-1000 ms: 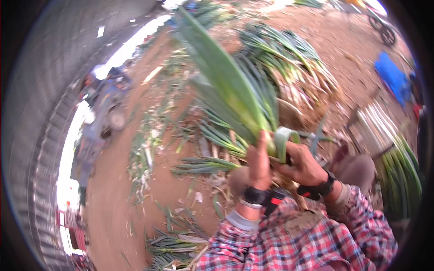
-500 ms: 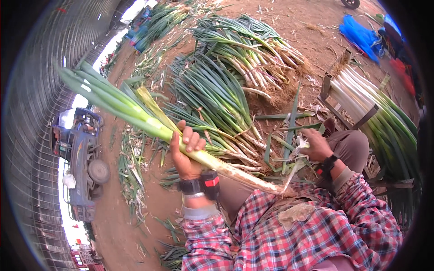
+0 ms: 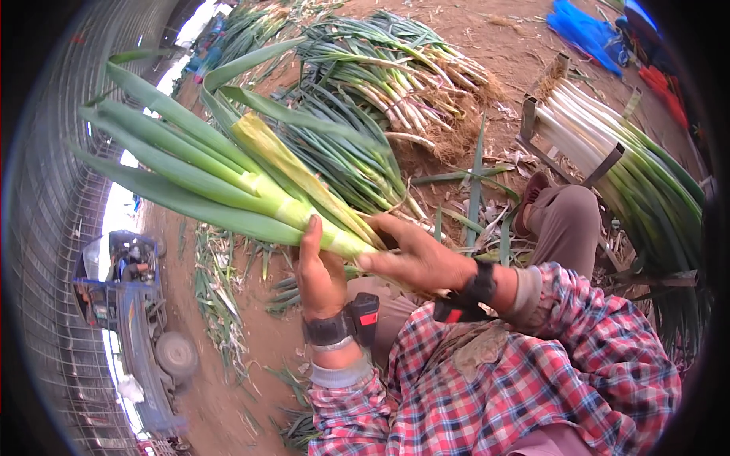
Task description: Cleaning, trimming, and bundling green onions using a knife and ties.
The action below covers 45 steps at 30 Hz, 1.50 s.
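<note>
A large green onion (image 3: pixel 277 201) with broad green leaves slants across in front of me, its leaves fanning to the upper left. My left hand (image 3: pixel 321 273) is closed around its pale stalk from below, thumb up along the side. Just to the right, my right hand (image 3: pixel 418 254) grips the same stalk, with thumb and fingers at the base of a yellowed leaf (image 3: pixel 281 163). Whether it holds that leaf or the whole stalk is hard to see. The stalk's lower end is hidden behind my right hand and wrist.
Piles of green onions with roots (image 3: pixel 403 76) lie on the dirt ground ahead. At right, a metal rack (image 3: pixel 559 163) holds cleaned white-stemmed onions (image 3: pixel 585 125). Leaf scraps (image 3: pixel 217 292) litter the ground. A blue vehicle (image 3: pixel 141 327) stands left by a mesh wall, and blue netting (image 3: pixel 582 34) lies far right.
My right hand has come from the scraps near my knee to the stalk beside my left hand. The onion's leaves have spread apart, and the view has shifted slightly.
</note>
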Motion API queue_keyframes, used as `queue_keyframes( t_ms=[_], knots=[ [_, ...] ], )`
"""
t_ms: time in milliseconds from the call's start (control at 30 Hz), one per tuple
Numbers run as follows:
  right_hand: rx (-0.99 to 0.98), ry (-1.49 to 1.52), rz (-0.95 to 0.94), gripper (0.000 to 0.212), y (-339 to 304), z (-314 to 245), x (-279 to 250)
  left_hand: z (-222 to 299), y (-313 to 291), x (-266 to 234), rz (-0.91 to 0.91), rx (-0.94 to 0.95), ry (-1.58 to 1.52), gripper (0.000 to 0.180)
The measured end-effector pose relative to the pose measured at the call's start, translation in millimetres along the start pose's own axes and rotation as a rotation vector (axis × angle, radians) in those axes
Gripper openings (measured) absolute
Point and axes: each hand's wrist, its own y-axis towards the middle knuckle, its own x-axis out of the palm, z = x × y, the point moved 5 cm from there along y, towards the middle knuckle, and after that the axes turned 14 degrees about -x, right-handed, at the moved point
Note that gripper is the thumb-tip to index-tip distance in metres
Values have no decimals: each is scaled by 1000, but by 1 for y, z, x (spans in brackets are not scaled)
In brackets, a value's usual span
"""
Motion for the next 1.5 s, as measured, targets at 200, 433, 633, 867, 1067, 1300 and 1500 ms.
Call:
queue_keyframes(
  t_ms=[200,433,633,867,1067,1300,1500],
  knots=[
    [62,53,-154,61,32,-10,-8,-4,6,7,-205,-69,-250,57],
    [90,250,-396,61,44,-10,-21,-9,5,22,-255,-23,-166,63],
    [106,434,-284,69,40,-15,-24,-9,2,23,-239,-33,-23,84],
    [95,295,-363,56,46,-28,-24,-2,7,39,-295,64,39,84],
    [81,79,-391,36,50,-24,-33,-10,13,34,-215,-91,-119,67],
    [14,-37,-234,40,23,-10,-37,-24,19,25,-3,-101,-192,46],
    [201,-110,-281,51,13,-2,-60,-25,27,33,-29,-86,-195,36]
  ],
)
